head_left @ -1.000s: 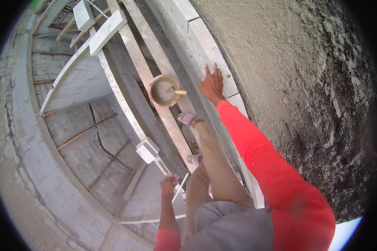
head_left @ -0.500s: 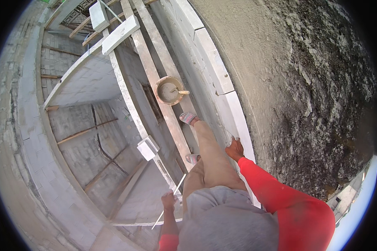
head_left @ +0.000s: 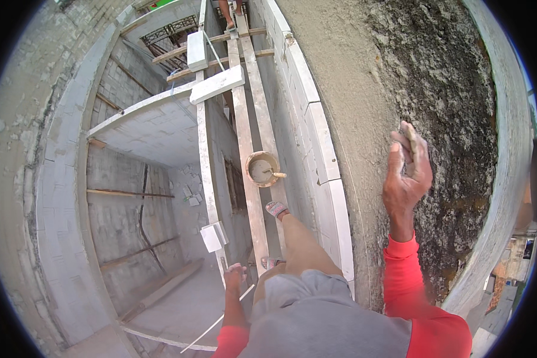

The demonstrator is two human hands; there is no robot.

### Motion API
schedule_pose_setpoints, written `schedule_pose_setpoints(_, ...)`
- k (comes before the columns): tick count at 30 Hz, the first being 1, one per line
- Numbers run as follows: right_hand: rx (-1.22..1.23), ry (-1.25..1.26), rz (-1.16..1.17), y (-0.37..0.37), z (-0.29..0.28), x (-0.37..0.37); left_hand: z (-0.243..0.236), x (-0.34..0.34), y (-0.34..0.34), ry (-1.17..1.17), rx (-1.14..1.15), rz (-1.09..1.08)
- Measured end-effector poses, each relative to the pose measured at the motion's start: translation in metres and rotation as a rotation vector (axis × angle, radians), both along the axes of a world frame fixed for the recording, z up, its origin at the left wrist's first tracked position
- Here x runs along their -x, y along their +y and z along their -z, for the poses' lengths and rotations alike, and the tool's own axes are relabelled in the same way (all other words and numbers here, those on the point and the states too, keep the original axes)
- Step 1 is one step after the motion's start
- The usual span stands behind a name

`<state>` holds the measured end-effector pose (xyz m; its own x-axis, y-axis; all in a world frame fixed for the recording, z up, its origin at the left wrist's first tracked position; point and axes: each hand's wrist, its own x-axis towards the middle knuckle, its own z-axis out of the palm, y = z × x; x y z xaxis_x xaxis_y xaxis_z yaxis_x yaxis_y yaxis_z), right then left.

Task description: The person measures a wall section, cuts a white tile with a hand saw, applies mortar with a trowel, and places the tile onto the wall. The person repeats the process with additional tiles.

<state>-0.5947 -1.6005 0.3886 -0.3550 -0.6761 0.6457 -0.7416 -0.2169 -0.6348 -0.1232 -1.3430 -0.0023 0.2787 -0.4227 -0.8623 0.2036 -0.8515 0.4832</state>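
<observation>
My right hand (head_left: 408, 168) is raised in front of the rough mortar surface at right. Its fingers are extended and slightly bent, greyish at the tips, and it holds nothing. My left hand (head_left: 235, 275) is low beside the narrow wall top, fingers curled; what they hold, if anything, I cannot make out. A thin white strip (head_left: 204, 331) slants past my left wrist. Ahead of my feet, a round bucket (head_left: 251, 173) of grey mortar stands on the planks, with a trowel (head_left: 278, 175) in it, its light handle over the rim.
Two long planks (head_left: 243, 119) run forward beneath me. Along their right stands a white block wall (head_left: 333, 206). Pale blocks (head_left: 218, 85) lie on the narrow wall (head_left: 207, 149) at left, above a deep room. Another person's feet (head_left: 230, 24) are at the planks' far end.
My right hand has left the block wall's top and risen to the right, its fingers opening. The view has shifted, bringing the other person's feet into sight.
</observation>
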Motion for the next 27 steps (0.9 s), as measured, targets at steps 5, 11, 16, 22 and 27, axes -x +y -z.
schedule_pose_setpoints(5,0.212,0.796,0.689,0.029,-0.156,0.083,0.008,-0.016,0.047,-0.002,-0.04,-0.103)
schedule_pose_setpoints(11,-0.365,0.696,0.896,0.043,-0.159,0.169,0.025,-0.027,0.132,0.112,-0.126,-0.156)
schedule_pose_setpoints(16,-0.449,0.655,0.801,0.044,-0.138,0.204,0.022,-0.028,0.146,0.024,-0.206,0.71)
schedule_pose_setpoints(22,-0.435,0.58,0.643,0.052,-0.159,0.209,-0.101,-0.031,0.031,0.244,-0.039,0.607)
schedule_pose_setpoints(27,-0.4,0.379,0.564,0.053,-0.165,0.201,-0.284,0.01,-0.083,0.01,0.634,0.349)
